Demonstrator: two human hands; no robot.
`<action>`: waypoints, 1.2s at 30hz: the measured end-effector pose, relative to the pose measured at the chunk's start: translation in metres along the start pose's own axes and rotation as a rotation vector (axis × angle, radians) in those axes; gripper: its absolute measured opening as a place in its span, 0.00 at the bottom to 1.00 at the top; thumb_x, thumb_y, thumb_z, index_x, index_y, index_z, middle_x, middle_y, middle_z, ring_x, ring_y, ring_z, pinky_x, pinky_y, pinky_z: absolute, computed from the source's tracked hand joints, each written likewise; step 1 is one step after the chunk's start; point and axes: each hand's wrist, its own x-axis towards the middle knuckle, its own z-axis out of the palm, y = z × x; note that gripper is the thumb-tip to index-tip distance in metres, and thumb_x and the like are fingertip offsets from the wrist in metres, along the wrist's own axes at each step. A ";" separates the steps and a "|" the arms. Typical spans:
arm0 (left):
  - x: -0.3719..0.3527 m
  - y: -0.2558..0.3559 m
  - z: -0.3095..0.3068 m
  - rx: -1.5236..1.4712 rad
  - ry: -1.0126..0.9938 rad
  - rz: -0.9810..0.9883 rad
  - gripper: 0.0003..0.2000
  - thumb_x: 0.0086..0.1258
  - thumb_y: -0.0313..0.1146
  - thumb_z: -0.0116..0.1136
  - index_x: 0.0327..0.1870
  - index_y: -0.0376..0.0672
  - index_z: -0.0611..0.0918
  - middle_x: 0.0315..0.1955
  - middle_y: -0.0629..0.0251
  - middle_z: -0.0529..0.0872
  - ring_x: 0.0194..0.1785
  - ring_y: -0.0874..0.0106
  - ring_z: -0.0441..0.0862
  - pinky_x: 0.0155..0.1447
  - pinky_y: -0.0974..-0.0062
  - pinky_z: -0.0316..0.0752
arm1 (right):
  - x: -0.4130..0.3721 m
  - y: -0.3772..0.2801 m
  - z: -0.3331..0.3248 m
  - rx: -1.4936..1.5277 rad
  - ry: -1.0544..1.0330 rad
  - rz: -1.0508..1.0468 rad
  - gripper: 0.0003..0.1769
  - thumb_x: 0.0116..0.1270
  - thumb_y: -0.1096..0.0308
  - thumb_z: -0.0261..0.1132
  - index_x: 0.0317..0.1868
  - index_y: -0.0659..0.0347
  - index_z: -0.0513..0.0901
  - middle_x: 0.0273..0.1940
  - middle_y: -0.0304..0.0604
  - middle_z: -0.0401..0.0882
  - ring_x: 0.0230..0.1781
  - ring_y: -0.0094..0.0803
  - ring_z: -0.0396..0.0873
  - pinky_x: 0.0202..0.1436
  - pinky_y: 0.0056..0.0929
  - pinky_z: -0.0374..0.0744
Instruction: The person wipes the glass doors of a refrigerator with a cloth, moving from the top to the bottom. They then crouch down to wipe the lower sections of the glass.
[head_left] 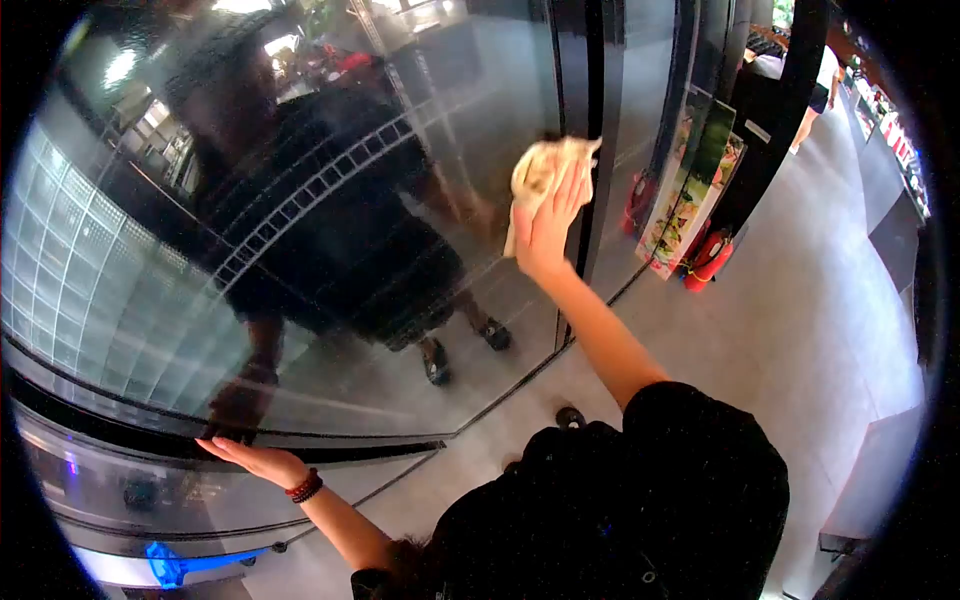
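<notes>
My right hand (pixel 548 228) is pressed over a crumpled, pale yellow cloth (pixel 540 168) with darker stains. The cloth lies against the large glass pane (pixel 480 120), close to its dark vertical frame (pixel 598 90). Lower left, my left hand (pixel 258 462) is stretched out with straight fingers and holds nothing. Its fingertips are right at the black edge bar (pixel 340 452) along the side of the glass. A dark red beaded bracelet (pixel 304 487) sits on that wrist. My dark reflection shows in the pane.
A red fire extinguisher (pixel 710 260) stands on the grey floor (pixel 760 330) beside a colourful panel (pixel 690 190). Farther back at upper right is another person (pixel 825 85) near a shelf of goods (pixel 895 130). A bright blue object (pixel 165 566) shows at lower left.
</notes>
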 end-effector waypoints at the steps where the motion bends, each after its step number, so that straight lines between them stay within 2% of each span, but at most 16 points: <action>1: 0.003 -0.002 -0.002 0.032 0.003 0.012 0.32 0.78 0.54 0.34 0.75 0.42 0.54 0.73 0.52 0.55 0.73 0.57 0.58 0.73 0.60 0.56 | 0.025 -0.002 -0.005 0.045 0.069 -0.008 0.38 0.70 0.58 0.51 0.73 0.72 0.51 0.73 0.69 0.41 0.75 0.66 0.37 0.74 0.59 0.38; 3: 0.004 -0.005 -0.002 0.090 0.007 0.029 0.32 0.78 0.54 0.33 0.75 0.41 0.54 0.72 0.51 0.56 0.72 0.56 0.60 0.73 0.60 0.57 | 0.069 0.004 -0.012 0.026 0.137 -0.045 0.38 0.70 0.59 0.54 0.73 0.69 0.52 0.73 0.70 0.42 0.74 0.65 0.40 0.74 0.57 0.42; 5: -0.001 0.002 0.003 0.077 0.020 -0.020 0.32 0.78 0.55 0.32 0.75 0.41 0.54 0.71 0.50 0.58 0.70 0.56 0.63 0.71 0.61 0.58 | 0.106 0.014 -0.016 0.025 0.143 -0.097 0.38 0.69 0.59 0.56 0.73 0.68 0.52 0.69 0.71 0.50 0.68 0.65 0.54 0.70 0.53 0.54; 8: -0.002 0.004 0.005 0.033 0.033 -0.060 0.33 0.78 0.56 0.32 0.74 0.41 0.55 0.69 0.50 0.62 0.68 0.57 0.65 0.70 0.61 0.60 | 0.127 0.018 -0.015 0.149 0.135 -0.085 0.38 0.69 0.60 0.58 0.72 0.67 0.53 0.65 0.68 0.58 0.61 0.61 0.63 0.65 0.47 0.63; 13: 0.001 -0.005 0.004 -0.016 0.049 -0.031 0.32 0.76 0.54 0.39 0.74 0.43 0.57 0.68 0.54 0.64 0.67 0.58 0.66 0.71 0.57 0.60 | 0.067 0.032 -0.006 0.148 0.120 0.078 0.36 0.69 0.63 0.58 0.71 0.70 0.55 0.65 0.65 0.59 0.61 0.59 0.62 0.66 0.47 0.61; 16: 0.003 -0.008 0.005 -0.073 0.079 -0.076 0.31 0.75 0.53 0.39 0.73 0.43 0.59 0.66 0.54 0.67 0.65 0.58 0.69 0.69 0.57 0.62 | -0.023 0.061 0.008 0.191 0.049 0.301 0.37 0.68 0.62 0.58 0.71 0.70 0.54 0.67 0.63 0.55 0.64 0.57 0.60 0.68 0.45 0.58; 17: 0.002 -0.006 0.007 -0.066 0.081 -0.070 0.31 0.75 0.53 0.39 0.73 0.43 0.59 0.65 0.55 0.68 0.65 0.58 0.69 0.69 0.57 0.63 | -0.049 0.064 0.008 0.311 0.033 0.446 0.34 0.71 0.64 0.53 0.71 0.72 0.52 0.69 0.59 0.52 0.68 0.52 0.55 0.72 0.41 0.52; 18: 0.002 -0.004 0.008 -0.058 0.080 -0.062 0.31 0.75 0.53 0.39 0.72 0.43 0.60 0.65 0.55 0.69 0.64 0.59 0.70 0.68 0.56 0.64 | -0.078 0.075 0.012 0.324 0.041 0.429 0.34 0.72 0.64 0.52 0.71 0.72 0.50 0.68 0.59 0.53 0.68 0.52 0.56 0.71 0.40 0.53; 21: 0.005 -0.008 0.008 -0.084 0.084 -0.064 0.31 0.74 0.53 0.39 0.72 0.43 0.60 0.64 0.54 0.70 0.63 0.58 0.71 0.67 0.55 0.66 | -0.143 0.098 0.021 0.322 -0.028 0.704 0.33 0.73 0.62 0.51 0.69 0.74 0.51 0.68 0.60 0.53 0.69 0.52 0.55 0.72 0.41 0.52; 25: 0.008 -0.012 0.004 -0.093 0.045 -0.085 0.30 0.74 0.53 0.39 0.71 0.43 0.60 0.64 0.53 0.70 0.63 0.57 0.71 0.65 0.54 0.68 | -0.186 0.109 0.025 0.267 -0.019 0.733 0.35 0.74 0.54 0.48 0.71 0.71 0.50 0.68 0.60 0.53 0.70 0.52 0.54 0.72 0.43 0.51; 28: 0.012 -0.023 -0.002 -0.082 0.032 -0.059 0.31 0.75 0.53 0.40 0.72 0.43 0.58 0.63 0.51 0.69 0.63 0.55 0.71 0.64 0.53 0.70 | -0.194 0.103 0.028 0.263 0.009 0.773 0.37 0.75 0.49 0.45 0.73 0.67 0.50 0.71 0.59 0.50 0.71 0.53 0.50 0.73 0.45 0.48; 29: 0.021 -0.042 -0.012 -0.056 0.032 -0.047 0.31 0.74 0.53 0.41 0.72 0.43 0.57 0.63 0.51 0.69 0.62 0.55 0.72 0.64 0.54 0.70 | -0.199 0.102 0.029 0.283 -0.025 0.828 0.41 0.76 0.47 0.45 0.73 0.72 0.44 0.74 0.59 0.42 0.76 0.50 0.44 0.76 0.40 0.43; 31: 0.014 -0.027 -0.003 -0.083 0.031 -0.062 0.32 0.74 0.53 0.41 0.73 0.43 0.57 0.64 0.51 0.68 0.63 0.55 0.70 0.64 0.54 0.69 | -0.187 0.091 0.032 0.269 0.024 0.868 0.42 0.76 0.47 0.45 0.74 0.71 0.43 0.75 0.58 0.40 0.77 0.48 0.42 0.77 0.40 0.43; 32: 0.011 -0.015 0.000 -0.133 -0.045 -0.115 0.32 0.74 0.53 0.42 0.73 0.44 0.56 0.66 0.52 0.66 0.64 0.56 0.69 0.66 0.56 0.67 | -0.163 0.078 0.029 0.337 0.090 0.729 0.41 0.76 0.48 0.45 0.74 0.71 0.41 0.76 0.57 0.38 0.77 0.46 0.40 0.77 0.40 0.42; 33: 0.019 -0.042 -0.015 -0.164 -0.065 -0.106 0.34 0.74 0.54 0.42 0.74 0.45 0.54 0.69 0.53 0.62 0.68 0.56 0.65 0.69 0.56 0.62 | -0.150 0.073 0.032 0.335 0.114 0.722 0.42 0.76 0.47 0.44 0.74 0.72 0.41 0.76 0.59 0.38 0.77 0.48 0.40 0.77 0.42 0.41; 36: 0.011 -0.031 -0.009 -0.148 -0.038 -0.078 0.36 0.73 0.57 0.43 0.75 0.46 0.52 0.71 0.54 0.58 0.72 0.56 0.58 0.73 0.56 0.52 | -0.116 0.036 0.030 0.323 0.172 0.719 0.44 0.76 0.45 0.43 0.73 0.74 0.40 0.75 0.62 0.37 0.77 0.53 0.39 0.77 0.46 0.39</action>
